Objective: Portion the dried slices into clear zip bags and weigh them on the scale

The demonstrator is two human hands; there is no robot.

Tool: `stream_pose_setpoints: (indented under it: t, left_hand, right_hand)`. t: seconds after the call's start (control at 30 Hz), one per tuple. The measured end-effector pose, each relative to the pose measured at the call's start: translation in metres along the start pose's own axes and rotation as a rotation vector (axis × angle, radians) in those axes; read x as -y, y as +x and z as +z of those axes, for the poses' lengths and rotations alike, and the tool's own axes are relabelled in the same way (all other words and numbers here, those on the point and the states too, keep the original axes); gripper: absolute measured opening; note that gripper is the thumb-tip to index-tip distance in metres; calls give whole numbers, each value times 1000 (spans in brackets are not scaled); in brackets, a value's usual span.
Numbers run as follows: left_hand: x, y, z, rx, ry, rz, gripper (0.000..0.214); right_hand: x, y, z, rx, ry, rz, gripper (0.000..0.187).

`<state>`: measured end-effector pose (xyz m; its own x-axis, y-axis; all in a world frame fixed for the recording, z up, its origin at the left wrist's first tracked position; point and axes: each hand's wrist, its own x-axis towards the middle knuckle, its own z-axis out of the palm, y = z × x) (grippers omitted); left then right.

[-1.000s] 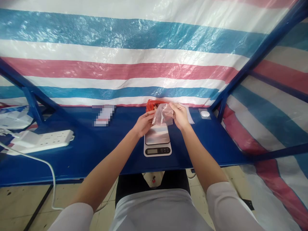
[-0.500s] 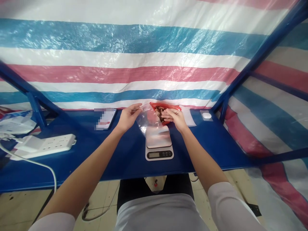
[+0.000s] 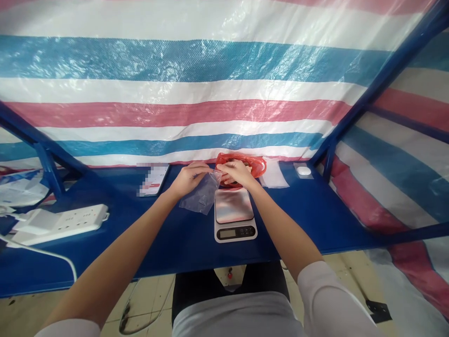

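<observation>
My left hand (image 3: 190, 180) pinches the top corner of a clear plastic bag (image 3: 200, 195), which hangs down beside the scale. My right hand (image 3: 238, 172) lies over a red plastic bag (image 3: 254, 164), with its fingers reaching toward my left hand. Brown pieces in the red bag are mostly hidden behind that hand. I cannot tell whether its fingers hold anything. Just below both hands stands a digital kitchen scale (image 3: 235, 215) with a steel top and nothing on it.
A phone (image 3: 152, 179) with a blurred screen lies left of my hands. A flat clear sheet (image 3: 274, 175) and a small white round item (image 3: 303, 171) lie on the right of the blue table (image 3: 105, 252). A white power strip (image 3: 61, 224) sits at the left, in front of a striped tarpaulin.
The clear bag has moved down and to the left and now hangs flatter. My right hand has moved left, closer to my left hand. The view has tilted slightly upward.
</observation>
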<state>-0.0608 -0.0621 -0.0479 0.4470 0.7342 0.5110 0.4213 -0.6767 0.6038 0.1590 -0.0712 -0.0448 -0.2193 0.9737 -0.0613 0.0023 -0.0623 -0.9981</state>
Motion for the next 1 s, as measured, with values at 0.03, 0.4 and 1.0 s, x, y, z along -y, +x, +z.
stream_pose_setpoints:
  t: [0.03,0.4,1.0]
  left_hand:
    - [2,-3,2,0,-2,0,28]
    - [24,-11,23,-85,55,42,29]
    - [21,-24,70,-86,78,-179,121]
  right_hand:
    - [-3,1,1,27,-6,18,27]
    - [-18,16,1,161,-127,62,6]
    - [-25,-2,-5,-29,-199,-95,8]
